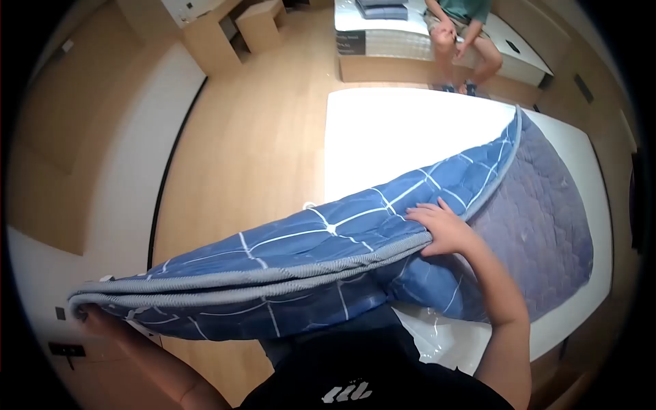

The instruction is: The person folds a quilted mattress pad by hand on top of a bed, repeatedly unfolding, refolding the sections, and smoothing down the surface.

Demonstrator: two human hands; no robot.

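A blue mattress pad [328, 229] with white grid lines and grey ribbed edging is folded and stretched in front of me. Its greyish-purple quilted underside [536, 219] spreads over the right part of a white mattress [383, 147]. My left hand [92, 320] is closed round the pad's far left corner, lifting it off the mattress; the edging hides most of its fingers. Over the folded pad, near the grey edging, my right hand [444, 229] lies with its fingers stretched out and thumb apart. Part of the pad hangs across my front.
Beyond the mattress, a person [461, 34] sits on a second, plastic-wrapped mattress [396, 44] beside folded dark textiles [381, 9]. A wooden desk [212, 41] and stool [260, 24] stand at the back left. Wood flooring [253, 143] runs along the left side.
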